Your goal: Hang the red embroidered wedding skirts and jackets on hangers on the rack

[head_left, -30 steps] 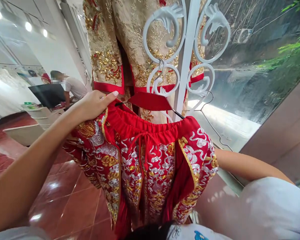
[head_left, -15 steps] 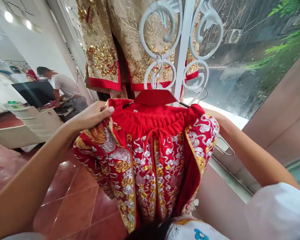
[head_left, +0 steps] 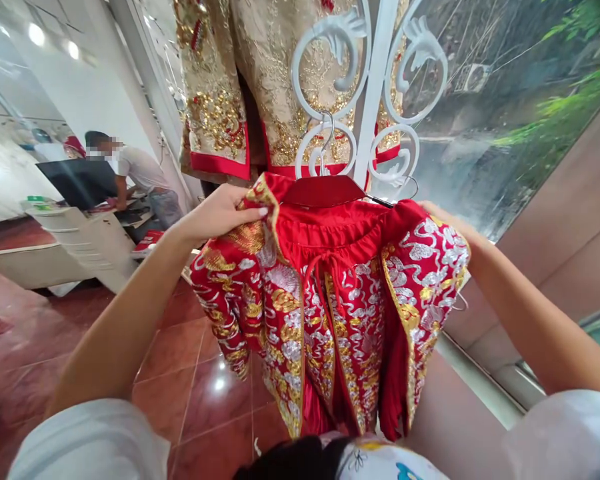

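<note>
A red jacket [head_left: 283,327] with gold and silver embroidery hangs in front of me, its front edges apart. Inside it is a red skirt [head_left: 363,333] with a gathered waistband and tied cord, embroidered alike. My left hand [head_left: 227,212] pinches the jacket at the left of its collar, thumb on the near side. At the opposite shoulder, my right hand [head_left: 447,223] grips the cloth; most of its fingers are hidden behind it. Between the hands, a hanger [head_left: 325,191] with a red centre piece and a metal hook shows above the skirt's waistband.
White scrollwork metal [head_left: 375,93] rises behind the hanger, beside a window [head_left: 480,113]. Beige-and-gold garments [head_left: 275,100] with red hems hang behind. At left, a person [head_left: 137,170] leans over a desk near a monitor [head_left: 75,183] and white drawers [head_left: 73,237].
The left side of the jacket's collar has come up and inward with my left hand, covering part of the hanger. The jacket sits farther right in view, and the right shoulder is spread wider.
</note>
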`<state>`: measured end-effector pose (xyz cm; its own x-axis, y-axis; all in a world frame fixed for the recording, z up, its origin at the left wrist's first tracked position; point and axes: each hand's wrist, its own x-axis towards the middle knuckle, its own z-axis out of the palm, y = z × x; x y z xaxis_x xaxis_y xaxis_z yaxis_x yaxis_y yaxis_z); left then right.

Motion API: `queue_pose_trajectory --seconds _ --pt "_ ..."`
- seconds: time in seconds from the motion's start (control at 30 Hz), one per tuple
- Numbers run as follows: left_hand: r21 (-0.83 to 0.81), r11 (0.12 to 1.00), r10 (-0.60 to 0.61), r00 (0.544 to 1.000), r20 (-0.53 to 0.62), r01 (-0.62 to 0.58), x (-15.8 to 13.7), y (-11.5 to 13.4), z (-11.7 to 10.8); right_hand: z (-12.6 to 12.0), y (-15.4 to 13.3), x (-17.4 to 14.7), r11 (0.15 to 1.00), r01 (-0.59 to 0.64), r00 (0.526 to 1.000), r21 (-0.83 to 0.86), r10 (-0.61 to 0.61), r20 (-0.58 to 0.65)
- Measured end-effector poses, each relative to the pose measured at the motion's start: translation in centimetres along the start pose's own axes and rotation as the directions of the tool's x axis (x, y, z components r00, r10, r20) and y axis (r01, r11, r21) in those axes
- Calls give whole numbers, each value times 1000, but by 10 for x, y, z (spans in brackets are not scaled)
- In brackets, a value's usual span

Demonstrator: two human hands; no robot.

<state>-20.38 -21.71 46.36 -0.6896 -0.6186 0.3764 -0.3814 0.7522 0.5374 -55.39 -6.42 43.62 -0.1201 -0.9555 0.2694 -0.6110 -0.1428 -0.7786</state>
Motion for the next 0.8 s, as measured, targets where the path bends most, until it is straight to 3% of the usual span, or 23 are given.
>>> queue_pose_trajectory --seconds 0.03,0.1,0.2,0.23,0.3,0.37,0.5,0.57,0.67,0.73,0.8 --pt "40 999 30 999 -38 -29 4 5 4 -1 1 4 1000 -20 999 -20 20 -33" --pt "168 983 85 994 -70 -72 7 14 13 -3 4 9 981 -49 965 -186 -2 -264" --pt "333 938 148 982 -119 -101 -1 32 32 -6 4 9 853 -116 795 -510 -227 -562" --pt "367 925 174 967 -189 -95 -5 40 42 -7 2 7 806 -146 743 -574 -293 -601" --pt "413 908 228 916 -331 -77 -10 60 68 -8 -7 1 741 -185 696 -645 -365 -618" --pt "435 893 286 894 -345 -118 -8 79 103 -10 -18 -6 703 -205 692 -681 -387 -609" --pt "430 878 324 921 -215 -208 18 96 165 -25 -48 -20 669 -206 738 -714 -373 -562" --pt "454 879 264 940 -215 -143 36 89 181 -38 -66 -27 614 -196 769 -765 -387 -508" --pt "493 868 179 961 -212 -53 58 73 185 -46 -93 -35 508 -159 806 -847 -429 -409" --pt "483 875 149 955 -256 -7 63 68 186 -28 -106 -39 499 -146 800 -854 -449 -399" --pt "414 910 147 941 -304 -8 60 67 190 15 -109 -42 520 -136 772 -843 -478 -419"
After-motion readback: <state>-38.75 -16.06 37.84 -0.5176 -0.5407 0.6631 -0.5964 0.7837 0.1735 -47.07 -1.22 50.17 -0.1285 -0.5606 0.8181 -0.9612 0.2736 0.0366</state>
